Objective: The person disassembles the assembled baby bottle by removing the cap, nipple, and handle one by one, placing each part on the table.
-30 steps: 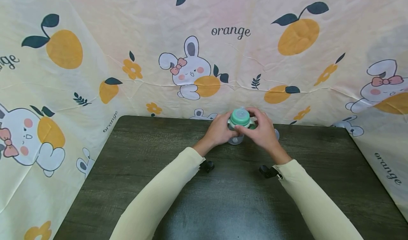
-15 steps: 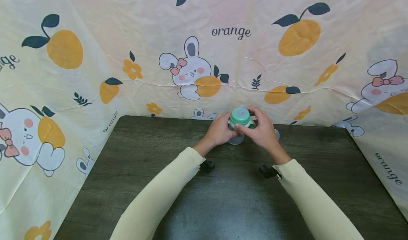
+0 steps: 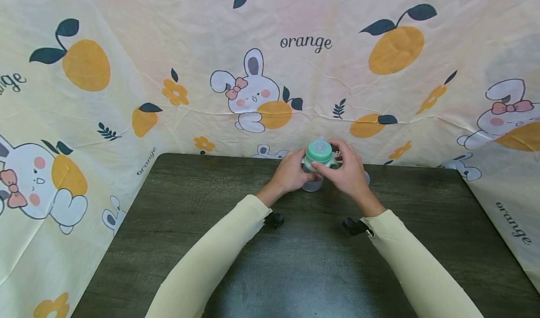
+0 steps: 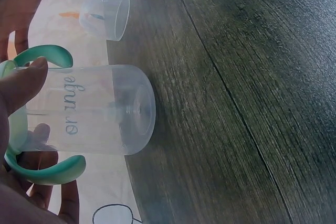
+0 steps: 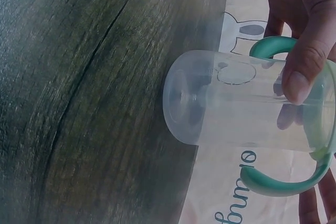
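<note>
Near the table's far edge stands a baby bottle [image 3: 319,152] with a green collar, a clear teat on top and two green handles. My left hand [image 3: 290,171] grips its left side. My right hand [image 3: 348,175] holds it from the right, thumb across the front just below the collar. In the left wrist view, the clear bottle body [image 4: 84,111] shows down to its base, with the backdrop's lettering visible through it. In the right wrist view, a thumb [image 5: 304,74] presses the upper body between the handles. Fingers behind the bottle are partly hidden.
A clear dome-shaped cap [image 4: 107,18] stands on the table right of the bottle, mostly hidden behind the right hand in the head view. The dark wood table [image 3: 320,261] meets a printed cloth backdrop [image 3: 181,32] at its far edge.
The bottle's green collar and teat have shifted slightly up and to the right in the head view, and the right hand's fingers have moved a little. The left hand has stayed in place.
</note>
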### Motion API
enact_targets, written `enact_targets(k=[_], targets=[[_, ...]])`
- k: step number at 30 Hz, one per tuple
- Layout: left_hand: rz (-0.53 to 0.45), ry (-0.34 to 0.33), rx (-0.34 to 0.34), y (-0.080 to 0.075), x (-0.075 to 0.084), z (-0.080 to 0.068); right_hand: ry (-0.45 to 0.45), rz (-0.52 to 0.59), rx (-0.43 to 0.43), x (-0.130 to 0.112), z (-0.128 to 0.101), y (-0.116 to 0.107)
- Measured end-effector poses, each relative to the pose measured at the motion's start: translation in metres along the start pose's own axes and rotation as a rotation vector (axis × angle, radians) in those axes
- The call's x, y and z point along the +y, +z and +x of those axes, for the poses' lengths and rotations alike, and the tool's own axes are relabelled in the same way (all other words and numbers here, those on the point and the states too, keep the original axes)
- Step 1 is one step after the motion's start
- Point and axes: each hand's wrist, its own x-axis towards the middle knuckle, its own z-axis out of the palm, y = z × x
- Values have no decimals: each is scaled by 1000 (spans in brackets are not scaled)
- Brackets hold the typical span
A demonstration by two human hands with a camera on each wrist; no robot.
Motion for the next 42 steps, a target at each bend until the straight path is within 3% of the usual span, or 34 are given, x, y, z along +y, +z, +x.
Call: enact_targets(k=[3, 5, 14, 22, 26, 40, 41, 42], targets=[[-8, -21, -24, -18, 27, -14, 1, -5, 7, -1, 0, 0], [-14, -25, -25, -22, 32, -17, -3, -9, 12, -1, 1, 0], [26, -20, -18, -4, 4, -2, -42, -1, 55, -2, -1, 1], [-7, -37, -24, -17, 30, -15, -71, 15, 99, -2, 0, 1], [-2, -36, -19, -20, 36, -19, -86, 20, 116, -3, 1, 0], [3, -42, -21, -19, 35, -19, -138, 27, 99, -7, 5, -3], [5, -39, -22, -19, 35, -18, -141, 28, 100, -7, 6, -3], [9, -27, -14, -12, 24, -13, -146, 30, 101, -8, 7, -3]])
